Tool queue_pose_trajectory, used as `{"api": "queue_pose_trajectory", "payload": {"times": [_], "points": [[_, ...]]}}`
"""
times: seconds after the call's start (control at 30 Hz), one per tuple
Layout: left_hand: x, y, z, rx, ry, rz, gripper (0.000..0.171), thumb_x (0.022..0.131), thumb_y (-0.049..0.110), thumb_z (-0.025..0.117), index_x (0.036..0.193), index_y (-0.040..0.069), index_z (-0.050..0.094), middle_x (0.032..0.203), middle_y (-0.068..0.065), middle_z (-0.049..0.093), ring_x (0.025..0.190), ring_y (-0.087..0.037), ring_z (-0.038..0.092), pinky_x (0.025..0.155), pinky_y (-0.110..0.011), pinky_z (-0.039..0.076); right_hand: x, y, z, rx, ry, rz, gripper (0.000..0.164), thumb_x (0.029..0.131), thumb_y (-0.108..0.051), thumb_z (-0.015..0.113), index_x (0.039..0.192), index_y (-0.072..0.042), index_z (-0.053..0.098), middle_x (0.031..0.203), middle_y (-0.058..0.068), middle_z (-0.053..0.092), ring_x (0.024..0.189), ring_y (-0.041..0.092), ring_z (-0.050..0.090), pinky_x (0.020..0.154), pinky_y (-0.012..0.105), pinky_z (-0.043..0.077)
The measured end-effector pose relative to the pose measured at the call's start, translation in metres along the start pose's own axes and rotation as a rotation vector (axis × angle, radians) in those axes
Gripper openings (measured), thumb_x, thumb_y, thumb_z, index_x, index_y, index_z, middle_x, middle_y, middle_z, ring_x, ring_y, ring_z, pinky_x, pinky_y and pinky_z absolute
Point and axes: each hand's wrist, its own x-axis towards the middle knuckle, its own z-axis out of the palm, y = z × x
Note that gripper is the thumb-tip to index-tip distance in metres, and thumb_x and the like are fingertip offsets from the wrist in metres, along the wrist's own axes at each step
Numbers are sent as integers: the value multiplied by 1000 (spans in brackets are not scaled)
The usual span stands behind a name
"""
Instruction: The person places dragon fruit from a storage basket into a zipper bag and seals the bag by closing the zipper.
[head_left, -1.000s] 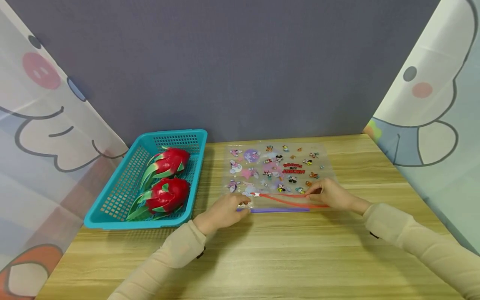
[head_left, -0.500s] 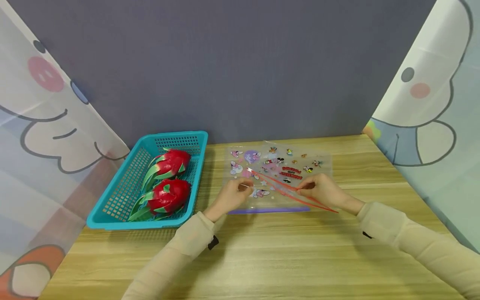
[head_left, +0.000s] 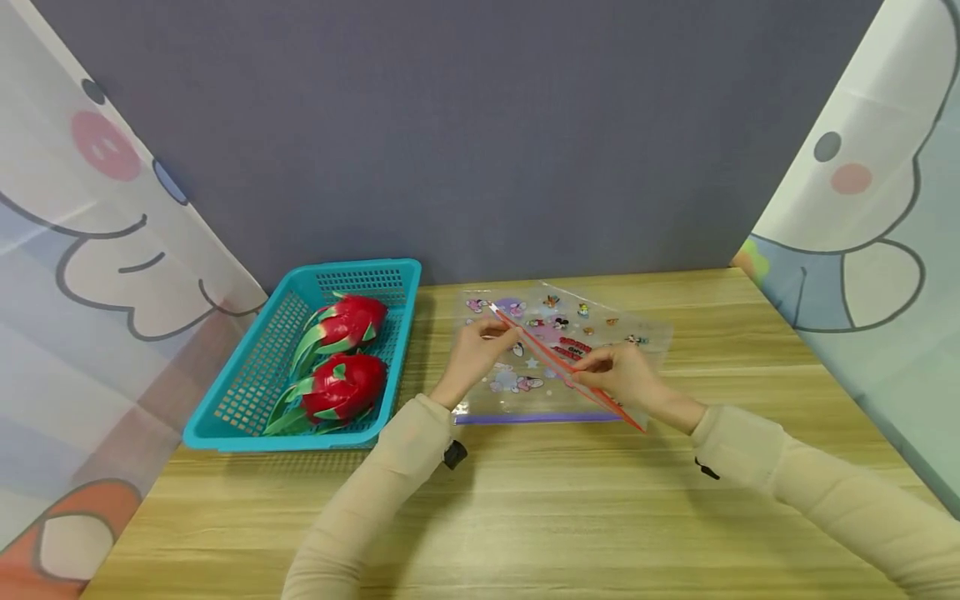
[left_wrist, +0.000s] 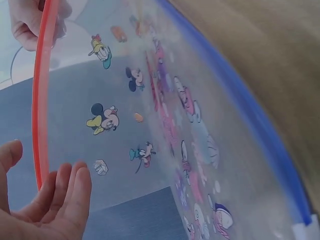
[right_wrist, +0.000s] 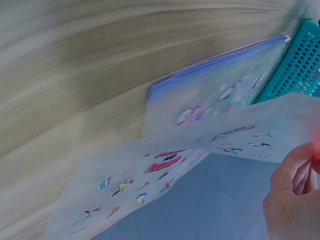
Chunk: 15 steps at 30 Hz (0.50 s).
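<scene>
Both hands are at a clear zip bag with a red zip edge [head_left: 557, 362] and cartoon prints. Its edge is lifted and slants down to the right in the head view. My right hand [head_left: 626, 379] pinches that edge near its middle. My left hand [head_left: 480, 354] is at its upper left part; in the left wrist view the fingers [left_wrist: 65, 195] touch the red edge, while the thumb [left_wrist: 10, 156] stands apart. Beneath lies a second clear zip bag with a purple zip edge [head_left: 536, 418], flat on the table, partly covered by the red-edged one.
A teal basket [head_left: 408, 333] stands left of the bags on the wooden table [head_left: 562, 517]. Two red dragon fruits [head_left: 348, 386] with green leaves lie inside it. Behind the table rises a grey panel [head_left: 480, 142], with printed curtains at both sides.
The red-edged bag has been lifted and turned, its zip edge swinging from nearly level to slanting. My left hand has moved up and right to that edge; my right hand has shifted slightly left.
</scene>
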Motion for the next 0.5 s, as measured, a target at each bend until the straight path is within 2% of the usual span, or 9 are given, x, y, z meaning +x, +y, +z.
{"api": "queue_pose_trajectory", "payload": {"times": [0.2, 0.33, 0.4, 0.5], "points": [[5, 1, -1, -4, 44, -46, 32, 78, 38, 69, 97, 12, 68, 92, -3, 66, 81, -17, 61, 69, -28, 49, 2, -7, 3, 9, 11, -2, 12, 80, -15, 70, 90, -8, 72, 78, 3, 69, 57, 11, 51, 46, 21, 37], [6, -2, -2, -22, 49, -68, 29, 80, 33, 67, 98, 11, 68, 93, -4, 66, 84, -22, 61, 69, -29, 49, 3, -8, 3, 12, 8, -12, 12, 81, -14, 69, 91, -8, 72, 80, 4, 69, 57, 12, 51, 47, 22, 36], [7, -2, -1, -66, 55, -81, 26, 81, 28, 67, 97, 8, 68, 91, -6, 67, 85, -25, 63, 70, -30, 51, 4, -8, 3, 10, 9, -18, 12, 81, -14, 69, 91, -8, 72, 81, 5, 69, 59, 12, 52, 48, 22, 38], [10, -3, 1, -185, 72, -102, 21, 82, 17, 66, 97, 2, 67, 89, -12, 68, 86, -31, 66, 74, -34, 54, 5, -8, 3, 9, 24, -29, 12, 81, -12, 69, 91, -7, 72, 82, 6, 68, 62, 13, 55, 51, 23, 42]]}}
